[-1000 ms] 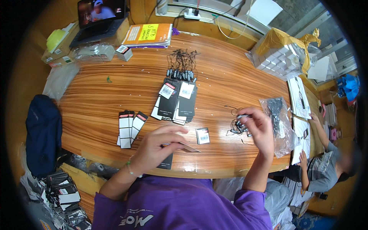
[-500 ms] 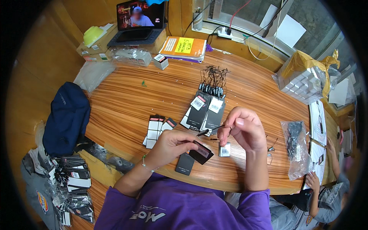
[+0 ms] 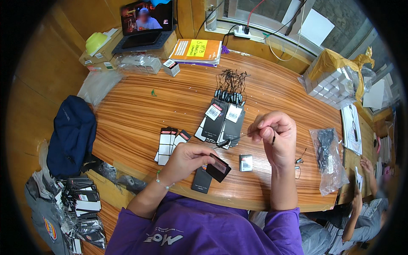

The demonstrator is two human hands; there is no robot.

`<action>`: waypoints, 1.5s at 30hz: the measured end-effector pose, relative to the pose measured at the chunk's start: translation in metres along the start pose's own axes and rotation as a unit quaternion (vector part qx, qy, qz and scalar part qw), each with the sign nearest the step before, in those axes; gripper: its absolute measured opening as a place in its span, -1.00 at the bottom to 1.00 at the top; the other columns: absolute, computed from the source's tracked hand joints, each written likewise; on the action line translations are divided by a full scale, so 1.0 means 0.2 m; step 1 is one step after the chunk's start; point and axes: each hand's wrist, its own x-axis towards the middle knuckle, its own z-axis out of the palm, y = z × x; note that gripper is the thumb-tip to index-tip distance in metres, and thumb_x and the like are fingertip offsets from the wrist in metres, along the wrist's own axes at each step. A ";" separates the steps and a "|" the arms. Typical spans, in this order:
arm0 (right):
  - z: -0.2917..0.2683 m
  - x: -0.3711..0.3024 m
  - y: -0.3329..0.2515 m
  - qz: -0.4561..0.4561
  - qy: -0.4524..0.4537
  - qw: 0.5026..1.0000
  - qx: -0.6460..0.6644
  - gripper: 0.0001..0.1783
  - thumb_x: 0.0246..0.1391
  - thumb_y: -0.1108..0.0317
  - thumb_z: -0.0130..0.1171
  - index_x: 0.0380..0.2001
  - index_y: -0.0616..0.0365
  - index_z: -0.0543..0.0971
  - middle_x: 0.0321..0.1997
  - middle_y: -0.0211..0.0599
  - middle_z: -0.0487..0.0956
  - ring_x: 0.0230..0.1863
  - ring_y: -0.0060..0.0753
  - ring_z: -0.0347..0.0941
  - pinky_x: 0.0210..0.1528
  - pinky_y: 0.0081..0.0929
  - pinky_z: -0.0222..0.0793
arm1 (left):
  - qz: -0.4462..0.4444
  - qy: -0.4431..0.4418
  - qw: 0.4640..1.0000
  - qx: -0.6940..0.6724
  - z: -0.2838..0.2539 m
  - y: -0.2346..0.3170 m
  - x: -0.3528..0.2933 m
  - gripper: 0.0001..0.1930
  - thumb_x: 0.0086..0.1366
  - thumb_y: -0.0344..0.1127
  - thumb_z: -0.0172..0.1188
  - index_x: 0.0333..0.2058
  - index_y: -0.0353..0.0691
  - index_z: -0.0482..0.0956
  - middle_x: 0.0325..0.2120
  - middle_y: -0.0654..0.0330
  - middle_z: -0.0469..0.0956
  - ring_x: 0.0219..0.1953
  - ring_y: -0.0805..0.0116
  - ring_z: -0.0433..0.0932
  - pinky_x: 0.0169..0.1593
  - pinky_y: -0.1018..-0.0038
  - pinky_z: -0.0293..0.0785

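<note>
My left hand (image 3: 192,160) pinches a small black folded hang tag (image 3: 218,168) between thumb and fingers, over the table's near edge. From the tag a thin black cord with a dark plastic toggle (image 3: 222,143) runs up to my right hand (image 3: 278,138). My right thumb and fingers are closed on the cord's far part and hold it stretched. Below the tag lies a flat black card (image 3: 202,181), partly covered. Just beyond my hands sit stacks of black tags (image 3: 213,126) with white barcode stickers, their cords (image 3: 232,83) bunched at the far end. A small barcode label stack (image 3: 245,163) lies between my hands.
White-and-black label cards (image 3: 168,144) lie left of the tag stacks. On the right are a plastic bag (image 3: 328,161) of black cords and a box of white packs (image 3: 333,83). A co-worker's hand (image 3: 357,202) handles a pale flat piece. A blue pouch (image 3: 71,136) is at left.
My right hand has moved slightly right, and the cord between my hands is straighter and longer. The co-worker has lifted a pale piece off the right-hand pile. The view has shifted a little.
</note>
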 end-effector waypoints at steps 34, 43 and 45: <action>0.24 -0.01 0.17 -0.108 -0.006 0.817 -0.567 -0.89 -0.25 0.45 0.14 -0.71 0.19 0.43 -0.66 -0.28 0.34 -0.56 -0.24 0.34 -0.48 -0.35 0.23 | 0.152 0.197 0.964 0.089 0.04 -0.01 0.08 -0.80 0.13 -0.63 0.11 -0.23 -0.46 0.50 -0.33 0.13 0.55 -0.32 0.49 0.54 -0.23 0.61 0.51; 0.24 -0.01 0.17 -0.121 -0.008 0.799 -0.589 -0.88 -0.26 0.45 0.14 -0.72 0.16 0.42 -0.66 -0.31 0.34 -0.57 -0.28 0.34 -0.50 -0.38 0.20 | 0.154 0.215 0.961 0.078 0.06 0.00 0.08 -0.84 0.12 -0.59 0.14 -0.28 -0.40 0.56 -0.37 0.15 0.57 -0.36 0.49 0.57 -0.31 0.63 0.53; 0.24 -0.01 0.17 -0.123 -0.011 0.795 -0.594 -0.88 -0.26 0.45 0.15 -0.72 0.16 0.42 -0.65 -0.31 0.34 -0.56 -0.29 0.33 -0.49 -0.39 0.19 | 0.159 0.210 0.960 0.091 0.05 0.01 0.08 -0.84 0.12 -0.59 0.13 -0.28 -0.40 0.55 -0.37 0.14 0.57 -0.36 0.48 0.57 -0.32 0.63 0.53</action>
